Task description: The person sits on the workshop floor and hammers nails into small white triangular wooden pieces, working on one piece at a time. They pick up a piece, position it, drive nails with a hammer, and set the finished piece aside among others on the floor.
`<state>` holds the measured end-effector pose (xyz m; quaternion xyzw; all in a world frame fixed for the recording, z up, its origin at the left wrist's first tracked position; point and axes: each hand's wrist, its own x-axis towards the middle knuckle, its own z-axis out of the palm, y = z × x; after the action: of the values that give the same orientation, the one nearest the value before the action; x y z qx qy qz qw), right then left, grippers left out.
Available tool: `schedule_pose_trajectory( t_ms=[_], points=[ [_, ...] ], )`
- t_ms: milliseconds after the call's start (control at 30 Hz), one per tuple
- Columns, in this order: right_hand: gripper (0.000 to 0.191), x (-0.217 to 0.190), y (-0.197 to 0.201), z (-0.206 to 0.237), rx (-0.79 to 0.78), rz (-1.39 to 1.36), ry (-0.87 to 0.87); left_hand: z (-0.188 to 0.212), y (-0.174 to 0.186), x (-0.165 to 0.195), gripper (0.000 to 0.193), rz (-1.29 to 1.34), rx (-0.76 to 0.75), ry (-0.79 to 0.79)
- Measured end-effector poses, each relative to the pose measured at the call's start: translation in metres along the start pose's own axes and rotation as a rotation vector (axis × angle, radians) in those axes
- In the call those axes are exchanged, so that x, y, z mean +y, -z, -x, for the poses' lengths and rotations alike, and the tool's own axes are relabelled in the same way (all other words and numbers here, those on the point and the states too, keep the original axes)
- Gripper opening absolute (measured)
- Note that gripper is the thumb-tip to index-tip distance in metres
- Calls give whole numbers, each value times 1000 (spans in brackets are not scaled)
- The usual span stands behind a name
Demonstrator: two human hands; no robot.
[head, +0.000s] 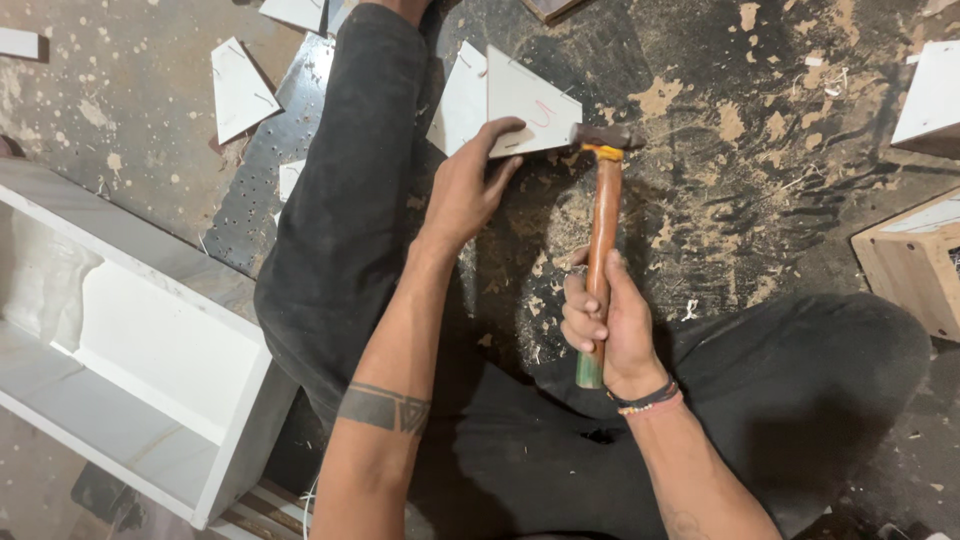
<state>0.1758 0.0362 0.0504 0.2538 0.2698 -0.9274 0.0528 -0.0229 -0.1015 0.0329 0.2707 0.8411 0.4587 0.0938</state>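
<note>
One hammer point(603, 240) upright in right hand point(610, 325) (head against white triangular panel point(530, 105))

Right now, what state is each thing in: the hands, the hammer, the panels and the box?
left hand: pressed flat on triangular white panel
right hand: shut on hammer handle
hammer: head at the panel's corner
triangular white panel: lying flat on the floor
white open box: lying on its side, open
loose white panel: flat on floor, untouched
</note>
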Motion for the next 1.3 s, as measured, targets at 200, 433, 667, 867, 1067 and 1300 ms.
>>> schedule_pose_trajectory(
  t_ms=[200, 433, 667, 867, 1067, 1300],
  points=[
    [40, 2, -10, -4, -53, -52, -120, -2, -6, -9, 39, 4, 3, -25],
    [41, 3, -22, -3, 24, 12, -12, -1, -6, -14, 38, 20, 24, -1],
    [40, 2, -22, -1, -1, 10, -17, 2, -7, -14, 38, 9, 6, -9],
    [42, -5, -24, 3, 5, 197, -104, 5, -13, -17, 37, 54, 33, -46],
    [42, -12, -17, 8, 72, 438, 18, 10, -18, -16, 51, -29, 55, -53],
    [35, -37, -9, 15, 106, 853, 208, 11, -20, -19, 71, -113, 5, 7]
  ],
)
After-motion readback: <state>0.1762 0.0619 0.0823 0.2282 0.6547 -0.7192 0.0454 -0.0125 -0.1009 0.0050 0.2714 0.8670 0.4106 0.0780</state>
